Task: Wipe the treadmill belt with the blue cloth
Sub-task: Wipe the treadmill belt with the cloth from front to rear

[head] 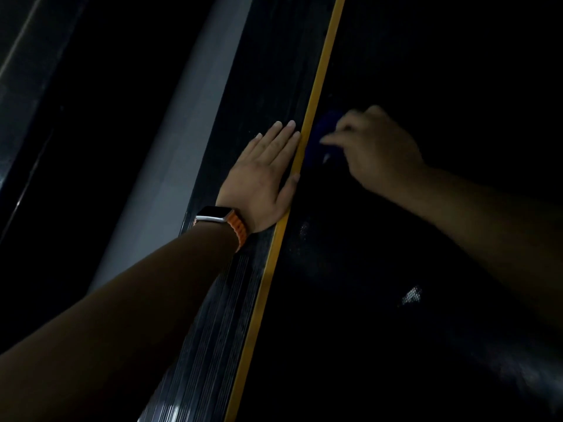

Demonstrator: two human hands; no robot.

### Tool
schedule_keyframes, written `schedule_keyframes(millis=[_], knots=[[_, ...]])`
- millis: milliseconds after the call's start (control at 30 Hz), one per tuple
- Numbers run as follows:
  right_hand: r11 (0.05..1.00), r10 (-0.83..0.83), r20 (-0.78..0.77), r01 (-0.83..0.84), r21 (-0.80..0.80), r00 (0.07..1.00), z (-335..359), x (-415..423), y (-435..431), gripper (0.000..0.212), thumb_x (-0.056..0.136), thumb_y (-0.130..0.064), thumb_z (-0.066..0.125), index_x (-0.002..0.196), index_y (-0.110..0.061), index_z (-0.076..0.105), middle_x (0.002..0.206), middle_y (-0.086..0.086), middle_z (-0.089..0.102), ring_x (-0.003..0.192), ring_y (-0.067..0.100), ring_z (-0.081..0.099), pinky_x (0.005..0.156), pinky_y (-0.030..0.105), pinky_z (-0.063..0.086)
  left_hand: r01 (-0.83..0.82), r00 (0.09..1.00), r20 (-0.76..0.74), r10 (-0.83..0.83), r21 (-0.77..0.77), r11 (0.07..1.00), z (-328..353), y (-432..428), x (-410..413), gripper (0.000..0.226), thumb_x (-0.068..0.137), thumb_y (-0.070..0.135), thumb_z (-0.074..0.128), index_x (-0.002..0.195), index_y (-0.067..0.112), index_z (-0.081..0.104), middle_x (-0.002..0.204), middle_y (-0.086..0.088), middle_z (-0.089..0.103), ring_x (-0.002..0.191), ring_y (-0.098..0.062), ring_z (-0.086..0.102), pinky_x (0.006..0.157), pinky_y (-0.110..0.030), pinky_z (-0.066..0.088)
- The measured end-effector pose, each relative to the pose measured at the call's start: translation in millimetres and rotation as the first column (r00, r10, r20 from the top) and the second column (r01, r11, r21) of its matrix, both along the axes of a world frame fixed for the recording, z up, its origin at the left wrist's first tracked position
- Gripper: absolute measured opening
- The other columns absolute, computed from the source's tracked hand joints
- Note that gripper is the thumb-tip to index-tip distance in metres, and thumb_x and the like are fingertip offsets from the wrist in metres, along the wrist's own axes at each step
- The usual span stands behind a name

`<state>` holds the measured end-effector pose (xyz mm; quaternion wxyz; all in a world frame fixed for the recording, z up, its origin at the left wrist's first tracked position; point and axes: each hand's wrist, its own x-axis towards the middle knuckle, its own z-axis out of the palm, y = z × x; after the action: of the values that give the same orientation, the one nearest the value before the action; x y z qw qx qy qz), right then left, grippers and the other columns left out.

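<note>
One left hand (265, 175) lies flat, fingers together, on the black ribbed side rail (213, 315), thumb along the single yellow edge stripe (268, 269). One blurred right hand (374, 147) grips one dark blue cloth (320, 138) on the black treadmill belt (365, 300), just beside that stripe; bare belt lies on its other sides.

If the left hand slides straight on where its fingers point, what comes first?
Probably nothing: the left hand lies flat on the side rail, which looks bare ahead, though dark.

One head cam only, looking fwd & steeply down, close over the treadmill belt (350, 300) w/ side rail (213, 336) at left.
</note>
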<state>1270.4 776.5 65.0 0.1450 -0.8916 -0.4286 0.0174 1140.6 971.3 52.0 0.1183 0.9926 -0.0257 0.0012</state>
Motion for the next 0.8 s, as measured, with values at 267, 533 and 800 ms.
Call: schedule_keyframes(millis=[267,533,800], knots=[[0.904,-0.047,-0.473,0.239,0.355,0.88,9.3,-41.2,-23.1,0.059,0.079,0.01,0.063,0.112,-0.039,0.057,0.12,-0.011,0.056,0.117,0.011,0.053,0.102,0.033,0.044,-0.002,1.0,-0.02,0.002,-0.001,1.0,2.5,0.1,-0.4,0.066,0.105,0.043,0.035,0.163,0.013,0.022,0.171,-0.007,0.016,0.159,-0.02,0.008,0.129,-0.038,0.003],[0.997,-0.015,-0.106,0.024,0.076,0.994,-1.8,-53.0,-44.5,0.037,0.091,-0.046,0.052,0.105,-0.018,0.071,0.126,0.0,0.062,0.113,0.026,0.05,0.089,0.036,0.046,0.006,1.0,0.003,-0.006,-0.003,1.0,2.0,0.7,0.4,0.066,0.106,0.044,0.035,0.163,0.011,0.025,0.171,-0.007,0.017,0.159,-0.021,0.009,0.129,-0.039,0.005],[0.883,0.467,-0.183,-0.466,0.055,0.865,-10.8,-136.3,-25.7,0.051,0.083,-0.014,0.066,0.132,-0.019,0.054,0.128,-0.002,0.058,0.115,0.022,0.049,0.094,0.033,0.047,0.007,1.0,0.017,-0.006,-0.023,1.0,0.9,1.0,0.4,0.066,0.106,0.045,0.034,0.162,0.01,0.027,0.171,-0.007,0.02,0.159,-0.021,0.011,0.13,-0.044,0.011]])
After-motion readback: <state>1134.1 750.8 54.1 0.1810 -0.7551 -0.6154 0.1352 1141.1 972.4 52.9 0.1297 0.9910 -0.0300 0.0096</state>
